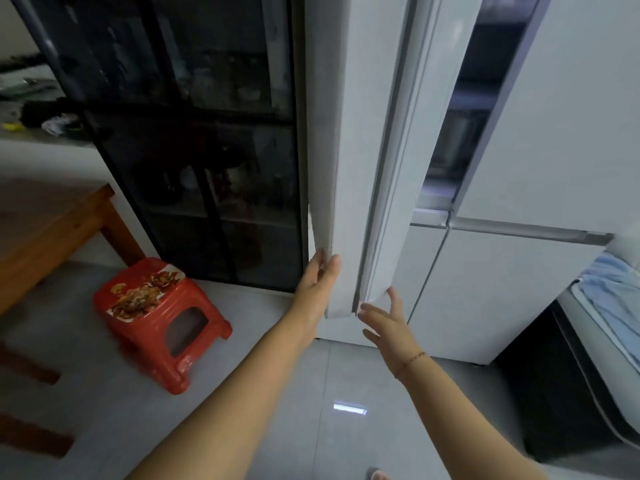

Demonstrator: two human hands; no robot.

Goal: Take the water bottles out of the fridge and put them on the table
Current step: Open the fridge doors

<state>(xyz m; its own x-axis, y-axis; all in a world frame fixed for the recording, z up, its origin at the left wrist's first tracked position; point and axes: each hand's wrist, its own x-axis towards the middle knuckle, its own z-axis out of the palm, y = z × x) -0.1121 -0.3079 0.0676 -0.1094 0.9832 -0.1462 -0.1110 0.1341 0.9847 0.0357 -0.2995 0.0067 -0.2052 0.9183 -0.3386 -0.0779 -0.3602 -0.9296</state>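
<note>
A white multi-door fridge (pixel 540 133) fills the right half of the head view. Its upper left door (pixel 349 150) stands partly open, edge toward me. My left hand (pixel 317 278) rests flat on the door's outer face near its bottom corner. My right hand (pixel 386 318) is at the door's inner bottom corner, fingers spread and touching the edge. A dark gap (pixel 457 109) shows shelves inside the fridge; no water bottles can be made out. A corner of the wooden table (pixel 52 233) is at the left.
A red plastic stool (pixel 157 320) stands on the grey tiled floor left of the fridge. A dark glass-fronted cabinet (pixel 194 133) is behind the stool. At the right edge is a dark appliance with a blue cloth (pixel 613 289) above it.
</note>
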